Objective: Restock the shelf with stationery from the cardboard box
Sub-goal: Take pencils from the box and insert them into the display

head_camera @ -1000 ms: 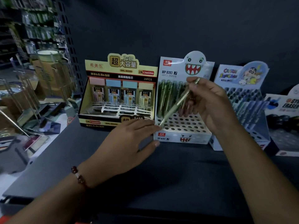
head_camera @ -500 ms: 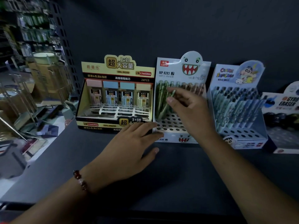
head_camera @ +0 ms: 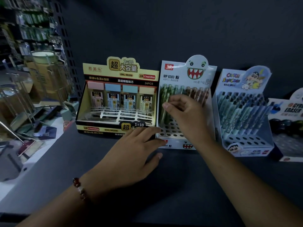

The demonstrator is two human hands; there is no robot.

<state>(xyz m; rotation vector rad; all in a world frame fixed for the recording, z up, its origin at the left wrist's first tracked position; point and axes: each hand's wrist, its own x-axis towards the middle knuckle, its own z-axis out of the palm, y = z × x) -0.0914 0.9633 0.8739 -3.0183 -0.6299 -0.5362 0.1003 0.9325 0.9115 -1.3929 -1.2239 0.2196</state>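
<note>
A white monster-face pencil display (head_camera: pixel 188 76) stands on the dark shelf (head_camera: pixel 180 185), with green and brown pencils in its back rows and open holes in front. My right hand (head_camera: pixel 185 115) reaches over the display, thumb and forefinger pinching the top of a green pencil (head_camera: pixel 163 115) that stands upright at the left side. My left hand (head_camera: pixel 131 154) lies flat on the shelf, fingers straight, fingertips touching the display's front left corner.
A yellow lead-refill box (head_camera: pixel 121 74) stands to the left of the display; a cartoon pen display (head_camera: pixel 246 145) and an eraser box (head_camera: pixel 291 112) stand to the right. Wire racks (head_camera: pixel 19 99) and brown cartons (head_camera: pixel 42 76) crowd the floor beyond the shelf's left end.
My right hand carried the green pencil from mid-air down into the display's left rows. The left hand stayed at the display's front corner.
</note>
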